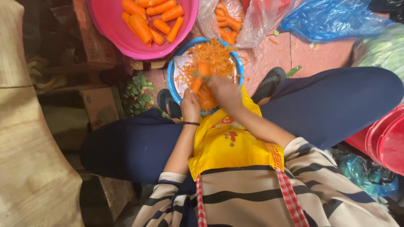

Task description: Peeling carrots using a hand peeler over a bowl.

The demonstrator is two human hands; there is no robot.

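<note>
While my left hand grips the carrot and my right hand clenches over something hidden, the blue bowl at twelve o'clock brims with shreds; whole carrots wait in the pink basin at eleven.

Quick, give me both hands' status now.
Left hand: closed on a carrot over the blue bowl.
Right hand: closed against the carrot; whatever it grips cannot be told.

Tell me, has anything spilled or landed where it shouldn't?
Yes. Orange carrot shreds lie scattered on the pink floor tiles right of the blue bowl, outside it. A green leaf scrap lies there too.
</note>
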